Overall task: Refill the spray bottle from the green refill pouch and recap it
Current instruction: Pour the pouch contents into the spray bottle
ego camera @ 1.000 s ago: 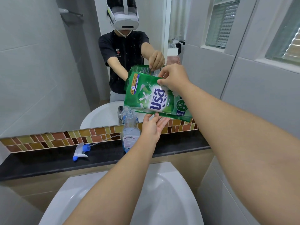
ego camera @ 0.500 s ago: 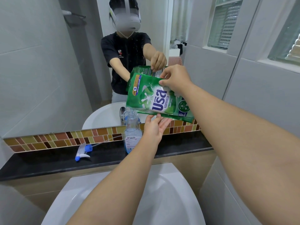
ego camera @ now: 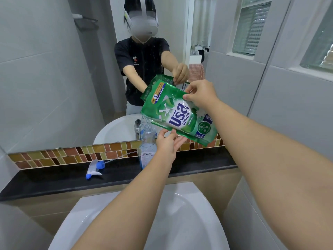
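Pouch (ego camera: 177,115) tilted, low corner just over open bottle (ego camera: 148,147) mouth, pinched above by right hand (ego camera: 200,95), propped beneath on spread left hand (ego camera: 168,143).

White basin (ego camera: 189,222), black ledge (ego camera: 54,179), mosaic tile strip (ego camera: 54,157), wall mirror (ego camera: 45,78), chrome tap (ego camera: 137,128), frosted window (ego camera: 252,27)
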